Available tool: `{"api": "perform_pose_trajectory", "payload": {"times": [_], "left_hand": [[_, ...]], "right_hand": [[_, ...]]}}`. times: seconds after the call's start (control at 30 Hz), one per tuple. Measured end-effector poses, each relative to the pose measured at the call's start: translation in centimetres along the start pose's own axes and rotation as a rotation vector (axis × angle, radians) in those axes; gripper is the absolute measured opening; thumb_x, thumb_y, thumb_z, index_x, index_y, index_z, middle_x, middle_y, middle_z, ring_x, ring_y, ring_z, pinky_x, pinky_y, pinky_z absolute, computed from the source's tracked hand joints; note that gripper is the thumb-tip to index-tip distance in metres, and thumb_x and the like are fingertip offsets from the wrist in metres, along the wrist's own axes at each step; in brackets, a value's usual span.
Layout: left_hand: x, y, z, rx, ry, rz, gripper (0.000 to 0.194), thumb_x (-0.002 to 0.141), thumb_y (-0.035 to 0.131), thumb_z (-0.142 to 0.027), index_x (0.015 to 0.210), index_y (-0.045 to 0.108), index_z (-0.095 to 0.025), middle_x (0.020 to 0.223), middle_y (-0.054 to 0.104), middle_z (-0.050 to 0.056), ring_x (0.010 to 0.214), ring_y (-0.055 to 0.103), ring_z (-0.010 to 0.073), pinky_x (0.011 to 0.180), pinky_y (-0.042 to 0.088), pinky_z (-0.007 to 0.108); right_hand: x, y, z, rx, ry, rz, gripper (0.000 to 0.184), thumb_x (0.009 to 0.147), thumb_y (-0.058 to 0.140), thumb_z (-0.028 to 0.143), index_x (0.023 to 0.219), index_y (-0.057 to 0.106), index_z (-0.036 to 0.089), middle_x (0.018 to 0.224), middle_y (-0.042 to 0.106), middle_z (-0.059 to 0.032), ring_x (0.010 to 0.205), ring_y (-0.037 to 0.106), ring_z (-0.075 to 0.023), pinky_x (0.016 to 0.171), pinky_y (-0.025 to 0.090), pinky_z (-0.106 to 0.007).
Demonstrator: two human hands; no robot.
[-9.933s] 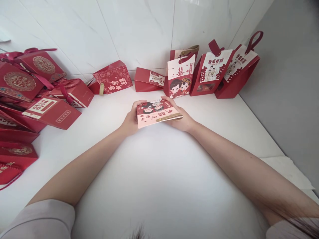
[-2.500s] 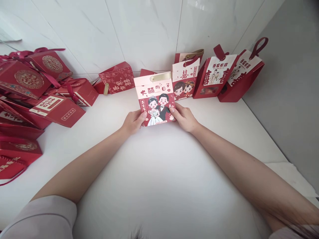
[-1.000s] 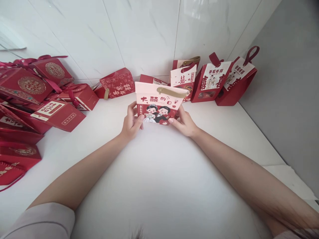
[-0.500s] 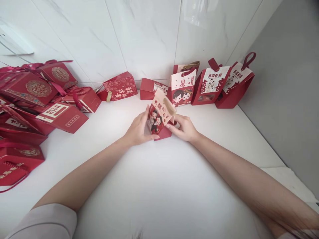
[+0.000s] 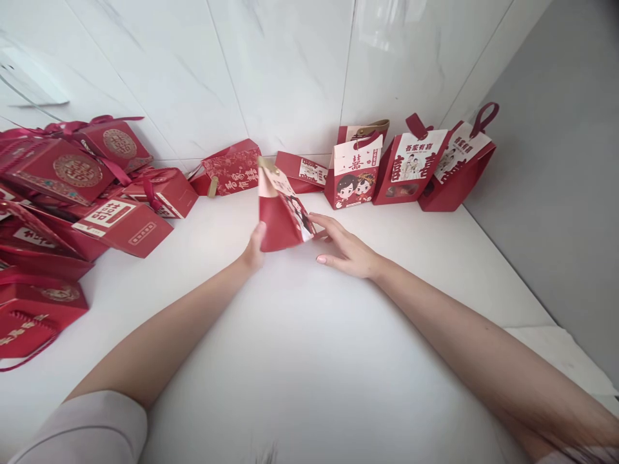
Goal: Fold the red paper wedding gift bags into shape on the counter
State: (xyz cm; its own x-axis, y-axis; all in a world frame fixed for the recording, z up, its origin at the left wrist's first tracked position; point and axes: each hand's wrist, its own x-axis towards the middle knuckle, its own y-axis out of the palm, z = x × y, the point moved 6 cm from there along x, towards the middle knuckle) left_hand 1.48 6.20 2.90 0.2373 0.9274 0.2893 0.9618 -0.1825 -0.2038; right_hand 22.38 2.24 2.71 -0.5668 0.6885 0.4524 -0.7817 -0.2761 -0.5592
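A red and cream gift box (image 5: 279, 222) with a cartoon print stands tilted a little over the white surface, its plain red side facing me and a gold-brown strip along its top. My left hand (image 5: 253, 250) grips its left side; the thumb shows on the near side and the other fingers are hidden behind. Close to the box's right side, my right hand (image 5: 347, 248) has its thumb and fingers apart. Its fingertips are at the printed face, and I cannot tell whether they touch it.
Along the tiled wall lie a patterned red box (image 5: 232, 171) and another red box (image 5: 304, 173). Upright gift boxes with handles, such as the cartoon couple box (image 5: 355, 177), stand to the right. Several ribboned red boxes (image 5: 80, 167) are heaped at left. A white cloth (image 5: 556, 351) lies at right.
The box has turned so its plain side faces me and has shifted left, held by my left hand. My right hand has loosened from it and its fingers have spread.
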Motion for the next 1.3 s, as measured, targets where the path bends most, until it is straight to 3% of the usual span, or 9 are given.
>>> {"api": "perform_pose_trajectory", "payload": {"times": [0.07, 0.17, 0.3, 0.4, 0.7, 0.93, 1.3], "left_hand": [[0.1, 0.1, -0.5, -0.105, -0.067, 0.003, 0.094, 0.089, 0.012, -0.09, 0.139, 0.058, -0.024, 0.113, 0.078, 0.011, 0.095, 0.076, 0.0286, 0.075, 0.061, 0.042], [-0.1, 1.2, -1.2, -0.252, -0.22, 0.176, 0.096, 0.088, 0.008, -0.09, 0.138, 0.058, -0.024, 0.107, 0.079, 0.013, 0.089, 0.077, 0.03, 0.069, 0.059, 0.041], [-1.2, 2.7, -0.9, -0.469, -0.475, 0.398, 0.103, 0.084, 0.014, -0.095, 0.134, 0.063, -0.019, 0.112, 0.079, 0.019, 0.093, 0.078, 0.0344, 0.079, 0.061, 0.047], [-1.6, 3.2, -0.5, -0.572, -0.593, 0.464, 0.104, 0.082, 0.021, -0.097, 0.137, 0.063, -0.019, 0.122, 0.077, 0.021, 0.102, 0.078, 0.0372, 0.088, 0.061, 0.051], [-1.5, 3.2, 0.1, -0.737, -0.635, 0.445, 0.101, 0.085, 0.027, -0.094, 0.143, 0.06, -0.018, 0.135, 0.072, 0.022, 0.111, 0.075, 0.0377, 0.094, 0.059, 0.054], [-1.6, 3.3, 0.1, -1.025, -0.641, 0.608, 0.099, 0.094, 0.016, -0.085, 0.158, 0.045, -0.015, 0.149, 0.063, 0.022, 0.128, 0.068, 0.0372, 0.108, 0.051, 0.056], [-1.5, 3.2, 0.2, -1.113, -0.662, 0.563, 0.099, 0.095, 0.012, -0.085, 0.163, 0.039, -0.018, 0.152, 0.061, 0.021, 0.132, 0.065, 0.038, 0.106, 0.052, 0.057]], "right_hand": [[0.0, 0.1, -0.2, 0.006, 0.013, 0.019, 0.087, 0.097, 0.061, 0.067, 0.167, 0.024, 0.032, 0.169, 0.036, -0.0193, 0.124, 0.068, -0.0322, 0.108, 0.056, -0.054], [0.0, 0.2, -0.5, 0.026, 0.047, 0.023, 0.09, 0.097, 0.062, 0.065, 0.169, 0.019, 0.032, 0.169, 0.039, -0.0183, 0.122, 0.07, -0.031, 0.108, 0.056, -0.053], [0.2, -0.1, -0.7, 0.055, 0.07, -0.015, 0.086, 0.099, 0.064, 0.06, 0.167, 0.025, 0.026, 0.16, 0.054, -0.017, 0.128, 0.068, -0.03, 0.112, 0.054, -0.05], [0.3, -0.1, -0.7, 0.063, 0.075, -0.03, 0.083, 0.097, 0.066, 0.058, 0.164, 0.031, 0.024, 0.158, 0.056, -0.0173, 0.132, 0.067, -0.03, 0.115, 0.052, -0.05], [0.2, -0.1, -0.8, 0.067, 0.132, -0.008, 0.084, 0.096, 0.068, 0.057, 0.164, 0.031, 0.023, 0.157, 0.059, -0.0171, 0.134, 0.067, -0.0302, 0.118, 0.049, -0.05], [0.2, 0.0, -1.2, 0.038, 0.13, -0.011, 0.086, 0.095, 0.069, 0.058, 0.164, 0.031, 0.023, 0.158, 0.057, -0.0158, 0.138, 0.064, -0.0308, 0.12, 0.049, -0.05], [0.2, 0.0, -1.4, 0.025, 0.14, -0.021, 0.09, 0.092, 0.073, 0.056, 0.165, 0.03, 0.025, 0.161, 0.055, -0.0148, 0.139, 0.064, -0.0309, 0.12, 0.049, -0.05]]}}
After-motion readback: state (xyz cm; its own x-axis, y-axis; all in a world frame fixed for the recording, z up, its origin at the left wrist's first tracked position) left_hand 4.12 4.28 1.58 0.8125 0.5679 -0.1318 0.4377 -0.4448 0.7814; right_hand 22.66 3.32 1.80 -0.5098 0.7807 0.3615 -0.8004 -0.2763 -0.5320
